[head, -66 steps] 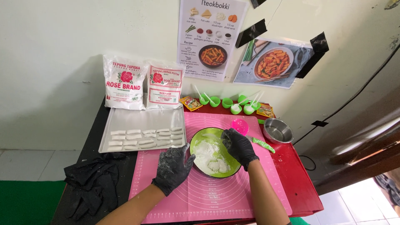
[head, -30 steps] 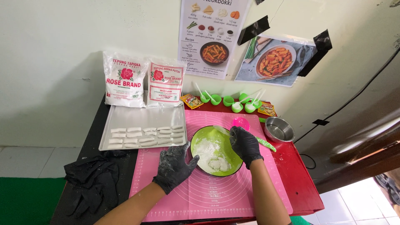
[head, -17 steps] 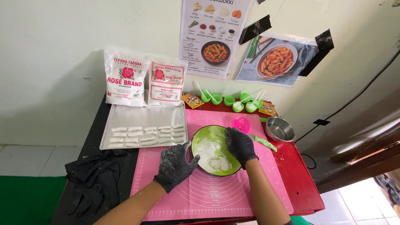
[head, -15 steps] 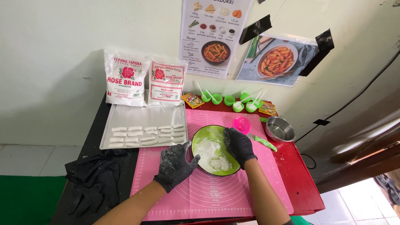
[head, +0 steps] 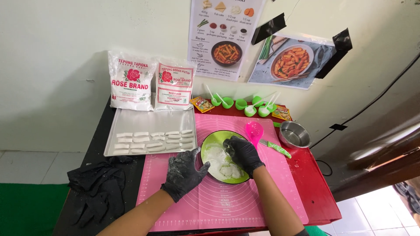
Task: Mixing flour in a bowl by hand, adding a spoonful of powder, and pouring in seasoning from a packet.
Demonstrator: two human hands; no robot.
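Right now we have both black-gloved hands at the green bowl (head: 218, 139) in the middle of the frame, on the pink silicone mat (head: 245, 205). Our left hand (head: 183, 172) is spread open, flour-dusted, with its fingertips against the bowl's left rim, bracing it. Our right hand (head: 241, 153) reaches into the bowl from the right, fingers curled down over the white flour (head: 214, 155) and the small dough lumps (head: 227, 171) lying near the lower edge; whether it actually pinches anything we cannot tell, since the palm hides the fingertips. We judge the dough soft and tacky, easily dented, so it wants a light hold around its middle with floured fingertips, not a squeeze. The flour is loose and will scatter, and the bowl looks light enough to slide on the mat unless it is steadied at the rim. At centre left a metal tray (head: 148, 120) holds rows of cut white dough sticks (head: 153, 142). Just right of the bowl lie a pink scoop (head: 254, 130) and a green-handled knife (head: 275, 148), with a steel bowl (head: 294, 136) beyond.
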